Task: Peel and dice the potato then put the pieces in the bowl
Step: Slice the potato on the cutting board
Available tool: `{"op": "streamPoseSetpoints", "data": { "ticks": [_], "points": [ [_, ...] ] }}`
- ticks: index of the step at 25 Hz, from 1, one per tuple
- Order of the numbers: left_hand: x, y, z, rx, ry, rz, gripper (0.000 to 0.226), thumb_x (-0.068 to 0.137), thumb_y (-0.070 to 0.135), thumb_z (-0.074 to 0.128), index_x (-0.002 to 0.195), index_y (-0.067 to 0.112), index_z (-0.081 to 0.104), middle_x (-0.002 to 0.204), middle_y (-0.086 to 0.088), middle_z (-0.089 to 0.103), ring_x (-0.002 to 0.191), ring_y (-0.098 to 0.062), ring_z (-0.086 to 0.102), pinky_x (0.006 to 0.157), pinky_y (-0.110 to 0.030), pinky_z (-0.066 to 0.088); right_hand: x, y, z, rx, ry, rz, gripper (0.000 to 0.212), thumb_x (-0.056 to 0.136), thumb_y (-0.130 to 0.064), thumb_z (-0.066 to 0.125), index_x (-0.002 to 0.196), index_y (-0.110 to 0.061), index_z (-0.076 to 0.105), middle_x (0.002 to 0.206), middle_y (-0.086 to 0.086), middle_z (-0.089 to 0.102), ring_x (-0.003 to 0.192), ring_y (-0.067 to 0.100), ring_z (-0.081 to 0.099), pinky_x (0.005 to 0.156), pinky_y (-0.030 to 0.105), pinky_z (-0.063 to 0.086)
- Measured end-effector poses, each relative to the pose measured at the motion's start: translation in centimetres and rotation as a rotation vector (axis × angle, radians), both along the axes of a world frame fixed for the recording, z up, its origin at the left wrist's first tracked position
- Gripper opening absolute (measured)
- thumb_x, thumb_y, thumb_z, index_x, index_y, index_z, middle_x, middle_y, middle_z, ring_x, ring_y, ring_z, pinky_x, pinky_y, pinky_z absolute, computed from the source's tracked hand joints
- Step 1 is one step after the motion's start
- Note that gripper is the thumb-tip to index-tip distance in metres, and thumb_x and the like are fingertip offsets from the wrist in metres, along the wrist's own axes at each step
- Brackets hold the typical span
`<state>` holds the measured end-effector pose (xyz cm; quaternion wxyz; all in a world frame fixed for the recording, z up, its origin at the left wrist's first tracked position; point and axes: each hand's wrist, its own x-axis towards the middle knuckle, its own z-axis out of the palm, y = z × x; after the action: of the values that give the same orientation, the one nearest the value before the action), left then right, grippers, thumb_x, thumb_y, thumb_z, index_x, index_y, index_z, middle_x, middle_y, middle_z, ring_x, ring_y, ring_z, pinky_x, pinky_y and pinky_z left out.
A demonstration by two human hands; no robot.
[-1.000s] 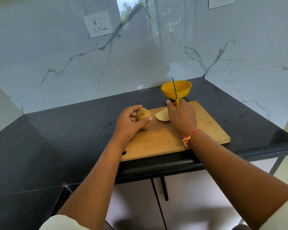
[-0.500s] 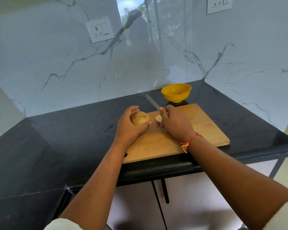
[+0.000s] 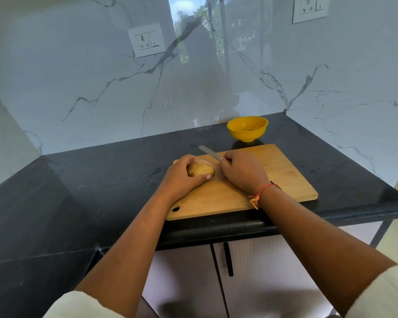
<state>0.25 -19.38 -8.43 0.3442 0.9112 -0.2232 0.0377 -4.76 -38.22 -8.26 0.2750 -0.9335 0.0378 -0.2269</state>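
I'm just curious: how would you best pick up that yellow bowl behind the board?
Take the bowl by its rim, from above on its right side. It stands upright on a narrow foot with its mouth open, so the flared rim gives a thin edge to pinch, thumb inside. The knife lies to its near left; its right side looks free.

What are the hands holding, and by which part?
Left hand grips the potato round its side; right hand grips the knife at its handle end.
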Motion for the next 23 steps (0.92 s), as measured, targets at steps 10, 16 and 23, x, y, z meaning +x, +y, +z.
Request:
{"op": "streamPoseSetpoints", "data": {
  "ticks": [10, 16, 23],
  "points": [
    [-0.7, 0.7, 0.0, -0.050, -0.006, 0.032, 0.065, 0.087, 0.041, 0.070, 0.145, 0.025, 0.046, 0.140, 0.004, 0.052, 0.111, -0.007, 0.049, 0.083, -0.021, 0.041, -1.5, 0.1, 1.3, 0.050, 0.123, 0.025, 0.026, 0.098, -0.030, 0.053, 0.099, -0.015, 0.075, 0.079, 0.003, 0.069, 0.075, 0.016, 0.063, 0.067, 0.031, 0.054],
    [-0.8, 0.6, -0.2, -0.038, -0.062, 0.011, 0.056, 0.091, 0.044, 0.066, 0.142, 0.026, 0.050, 0.139, 0.005, 0.053, 0.118, -0.010, 0.050, 0.096, -0.028, 0.044, -2.3, 1.4, 1.7, -0.141, 0.143, 0.005, 0.029, 0.100, -0.029, 0.050, 0.107, -0.014, 0.074, 0.082, 0.003, 0.069, 0.075, 0.014, 0.062, 0.070, 0.026, 0.054],
    [-0.4, 0.5, -0.2, -0.053, -0.044, 0.030, 0.060, 0.088, 0.046, 0.070, 0.142, 0.027, 0.052, 0.137, 0.006, 0.056, 0.116, -0.009, 0.051, 0.093, -0.025, 0.043, -1.4, 2.6, 3.2, -0.268, 0.159, -0.008, 0.027, 0.098, -0.022, 0.049, 0.097, -0.012, 0.074, 0.073, 0.001, 0.063, 0.072, 0.016, 0.062, 0.067, 0.027, 0.053]
  ]
}}
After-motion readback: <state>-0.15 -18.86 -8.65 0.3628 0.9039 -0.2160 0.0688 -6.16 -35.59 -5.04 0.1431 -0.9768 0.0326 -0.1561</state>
